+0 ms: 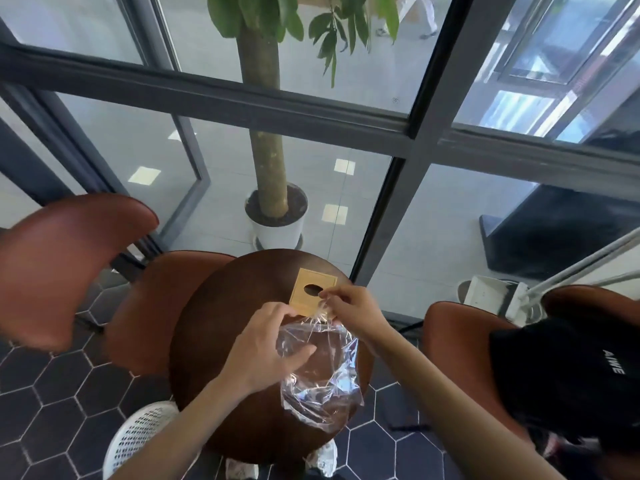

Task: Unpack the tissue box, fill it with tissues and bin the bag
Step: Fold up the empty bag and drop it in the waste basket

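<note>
Clear plastic bag, crinkled and see-through, lies over the near-right part of a round dark wooden table. Its lower end reaches the table's near-right edge; its upper end is drawn up into a bunch beside the tissue box.

Tissue box: light wood, square top with a dark oval slot. It sits at the far edge of the table, outside the bag, its near edge partly covered by the hands and the bag's bunched mouth.

Left hand: laid on the bag's left side, fingers bent over the plastic, thumb pressed against the film. The fingers curl onto the bag and appear to grip it.

Right hand: at the box's near-right corner, fingertips together, pinching the gathered top of the bag. Plastic hangs taut below the pinch.

Both forearms are bare and enter from the bottom of the view.

Around the table:
- White perforated basket on the floor, just beside the table's near-left edge.
- Brown seat touching or tucked under the table's left side; a second brown chair back further left.
- Another brown chair to the right, with a black garment bearing white lettering draped over it.
- Potted tree in a white pot beyond the table's far edge, against a dark-framed glass wall.
- Floor of dark hexagonal tiles below.
- Pale shoes visible under the table's near edge.
</note>
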